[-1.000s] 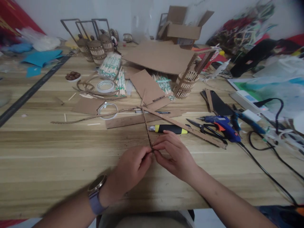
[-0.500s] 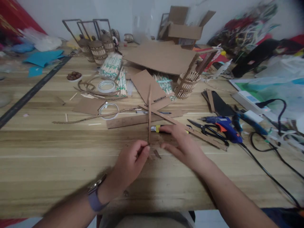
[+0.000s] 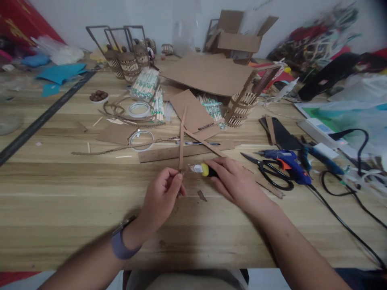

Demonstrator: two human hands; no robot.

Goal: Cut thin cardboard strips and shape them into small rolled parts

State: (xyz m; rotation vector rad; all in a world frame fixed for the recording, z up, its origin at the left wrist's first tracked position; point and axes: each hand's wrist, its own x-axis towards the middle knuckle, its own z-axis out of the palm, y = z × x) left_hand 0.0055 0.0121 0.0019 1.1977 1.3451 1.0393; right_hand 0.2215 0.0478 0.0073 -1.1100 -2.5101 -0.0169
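Observation:
My left hand (image 3: 165, 193) pinches the near end of a narrow cardboard strip (image 3: 182, 141), which points away from me over the table. To its right, my right hand (image 3: 234, 181) is closed around a yellow and black utility knife (image 3: 205, 169), its pale front end pointing at the strip. Another long cardboard strip (image 3: 205, 143) runs diagonally under the right hand. A small brown scrap (image 3: 202, 196) lies between the hands. Behind them are a wide cardboard strip (image 3: 163, 153) and a pen (image 3: 198, 143).
Scissors (image 3: 272, 173) and a blue glue gun (image 3: 287, 161) lie to the right, with cords. Tape rings (image 3: 139, 109), bundled sticks (image 3: 145, 83), a slatted basket (image 3: 240, 109) and cardboard sheets (image 3: 208, 72) stand or lie farther back.
My right hand has closed on the utility knife and lifted it off the table. My left hand has shifted slightly left and away from me with the strip.

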